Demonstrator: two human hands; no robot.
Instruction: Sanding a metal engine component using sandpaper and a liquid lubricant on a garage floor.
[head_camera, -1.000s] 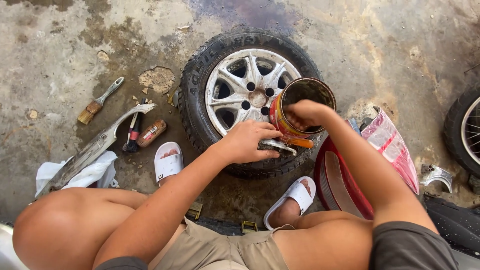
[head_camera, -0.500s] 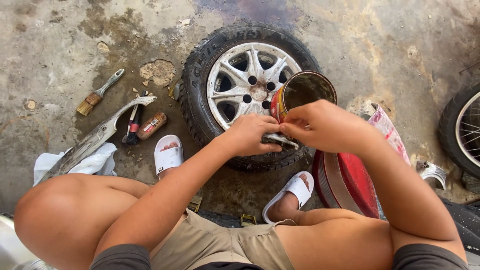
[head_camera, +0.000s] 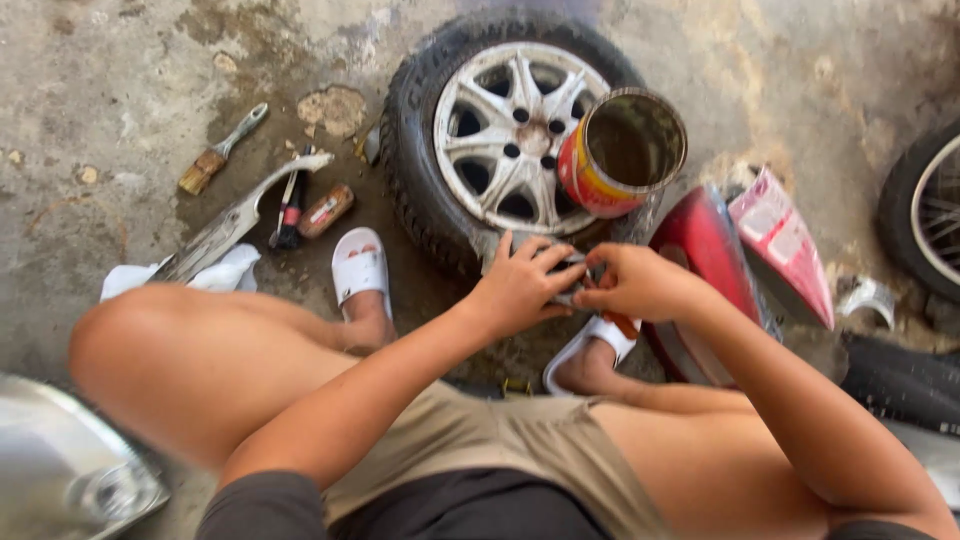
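Note:
My left hand (head_camera: 518, 288) and my right hand (head_camera: 640, 285) meet just in front of the tyre, above my right foot. Both are closed on a small grey metal piece (head_camera: 568, 268) held between their fingertips. Something orange (head_camera: 622, 323) sticks out under my right palm; what it is cannot be told. A red and yellow tin can (head_camera: 618, 150), open at the top, rests tilted on the tyre's near right side, just above my hands. The wheel (head_camera: 510, 135) lies flat on the concrete, a black tyre on a silver spoked rim.
Left of the wheel lie a paintbrush (head_camera: 222, 150), a grey body panel (head_camera: 235, 218), a dark tool (head_camera: 288, 205), a small brown bottle (head_camera: 325, 210) and a white cloth (head_camera: 215, 275). Red fairing panels (head_camera: 785, 245) sit to the right, with another wheel (head_camera: 925, 210) beyond them. A chrome part (head_camera: 70, 470) is at lower left.
My right hand has left the can and come down to the metal piece at my left hand. The can now rests on the tyre by itself.

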